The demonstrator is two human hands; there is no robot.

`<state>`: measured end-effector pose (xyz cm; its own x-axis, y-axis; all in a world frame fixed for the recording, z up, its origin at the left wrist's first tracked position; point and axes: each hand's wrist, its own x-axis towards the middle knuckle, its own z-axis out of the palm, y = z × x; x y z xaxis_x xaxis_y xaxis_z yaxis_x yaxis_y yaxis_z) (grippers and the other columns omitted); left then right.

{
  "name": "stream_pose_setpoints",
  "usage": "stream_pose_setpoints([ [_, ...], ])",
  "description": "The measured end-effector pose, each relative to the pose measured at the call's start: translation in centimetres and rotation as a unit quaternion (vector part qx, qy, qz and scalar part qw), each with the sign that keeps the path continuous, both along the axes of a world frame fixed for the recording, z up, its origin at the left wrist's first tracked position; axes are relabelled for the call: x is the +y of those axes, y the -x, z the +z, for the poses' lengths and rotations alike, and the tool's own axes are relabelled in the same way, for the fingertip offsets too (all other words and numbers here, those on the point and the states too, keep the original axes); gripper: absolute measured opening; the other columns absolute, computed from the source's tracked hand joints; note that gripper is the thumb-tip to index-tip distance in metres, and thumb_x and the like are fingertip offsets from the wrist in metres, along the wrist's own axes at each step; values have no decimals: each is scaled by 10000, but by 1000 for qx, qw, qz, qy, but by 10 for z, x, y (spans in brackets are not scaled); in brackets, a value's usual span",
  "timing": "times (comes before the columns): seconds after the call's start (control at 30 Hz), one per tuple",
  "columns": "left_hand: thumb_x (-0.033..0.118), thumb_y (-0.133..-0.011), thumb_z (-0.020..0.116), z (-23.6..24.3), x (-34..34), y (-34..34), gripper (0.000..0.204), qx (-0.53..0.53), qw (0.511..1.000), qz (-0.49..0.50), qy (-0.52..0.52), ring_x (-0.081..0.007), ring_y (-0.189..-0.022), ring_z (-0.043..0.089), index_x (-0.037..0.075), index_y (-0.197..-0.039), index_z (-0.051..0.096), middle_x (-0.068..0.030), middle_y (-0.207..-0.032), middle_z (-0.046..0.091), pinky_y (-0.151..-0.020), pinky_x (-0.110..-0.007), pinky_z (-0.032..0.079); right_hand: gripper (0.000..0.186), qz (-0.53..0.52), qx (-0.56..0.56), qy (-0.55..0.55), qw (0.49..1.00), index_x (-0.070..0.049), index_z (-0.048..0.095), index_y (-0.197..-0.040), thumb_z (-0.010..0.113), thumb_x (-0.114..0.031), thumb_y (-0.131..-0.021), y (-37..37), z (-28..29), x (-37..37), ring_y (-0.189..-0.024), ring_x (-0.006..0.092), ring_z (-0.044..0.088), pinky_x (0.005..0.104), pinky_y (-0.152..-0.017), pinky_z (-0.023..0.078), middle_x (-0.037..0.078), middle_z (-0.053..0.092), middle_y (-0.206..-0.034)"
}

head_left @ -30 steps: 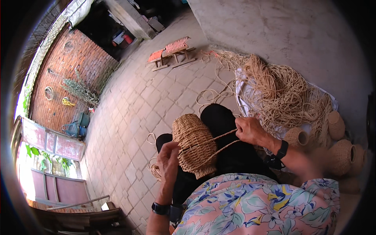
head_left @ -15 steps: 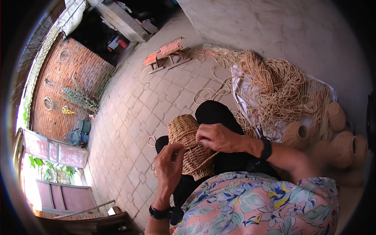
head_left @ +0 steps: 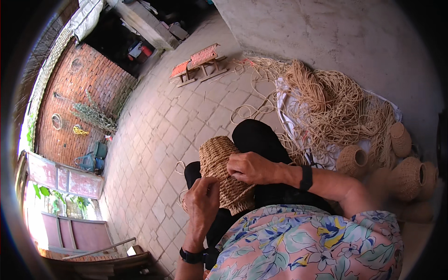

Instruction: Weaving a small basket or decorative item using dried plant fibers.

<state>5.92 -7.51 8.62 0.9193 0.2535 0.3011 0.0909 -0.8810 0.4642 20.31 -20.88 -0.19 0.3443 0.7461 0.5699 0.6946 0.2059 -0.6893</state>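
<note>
A woven basket (head_left: pixel 215 151) of tan braided cord lies across my lap, over dark trousers (head_left: pixel 257 135). My right hand (head_left: pixel 252 168) is closed against the basket's upper right side, fingertips pressed together at the weave. Lower and to the left, my left hand (head_left: pixel 201 205) is raised beside the basket's wall, its thumb and fingers bent together in a pinch. Whatever either hand grips is hidden or too thin to make out. The basket's lower part is partly covered by my left hand and my clothing.
A heap of loose cord (head_left: pixel 336 112) lies on a white sheet (head_left: pixel 285 100) by the wall at right. Several finished-looking woven pots (head_left: pixel 352 161) stand nearer me there. Two low stools (head_left: pixel 203 57) with reddish woven seats stand ahead on the paved floor (head_left: pixel 161 135).
My right hand has moved left and slightly toward me along the basket. My left hand has dropped a little. The basket stays in nearly the same place.
</note>
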Motion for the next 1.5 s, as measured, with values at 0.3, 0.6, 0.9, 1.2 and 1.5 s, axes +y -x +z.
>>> stream_pose_setpoints([
  [0.3, 5, -802, 629, 3, -8, -4, 34, 14, 1000, 6, -13, -212, -607, 621, 0, -836, 630, -129, -715, 631, -576, -308, 474, 136, 6, 30, -14, 999, -58, 602, -894, 582, -10, -768, 2, -1, -16, -769, 339, 601, 419, -682, 490, 129, 555, -811],
  [0.6, 6, -807, 619, -1, -5, -2, 18, 13, 1000, -2, -14, -213, -600, 614, 0, -823, 620, -132, -715, 629, -573, -308, 468, 143, -1, -40, 1, 999, -55, 599, -907, 588, -20, -769, 4, 5, -17, -778, 331, 604, 407, -691, 504, 127, 542, -807],
  [0.9, 5, -800, 642, -7, -13, -10, 40, -3, 999, -29, -43, -289, -666, 631, 26, -834, 637, -131, -734, 602, -581, -354, 476, 94, -59, -8, 1, 998, -62, 604, -874, 587, -47, -783, 1, 4, -17, -740, 326, 602, 407, -671, 510, 114, 554, -807],
  [1.2, 7, -762, 650, -27, -21, -23, 89, -6, 996, -70, -54, -331, -673, 646, 47, -840, 659, -136, -760, 642, -598, -389, 508, 41, -71, -23, 12, 997, -53, 594, -800, 595, -55, -759, 0, -3, -29, -761, 298, 594, 399, -670, 505, 100, 551, -786],
  [1.5, -19, -768, 591, -25, -28, -29, 128, 63, 989, -31, -132, -344, -706, 651, 49, -858, 649, -149, -771, 655, -626, -423, 518, 55, -66, -115, 22, 991, -30, 570, -744, 610, -59, -719, 1, -7, -27, -767, 287, 600, 399, -666, 512, 105, 540, -767],
])
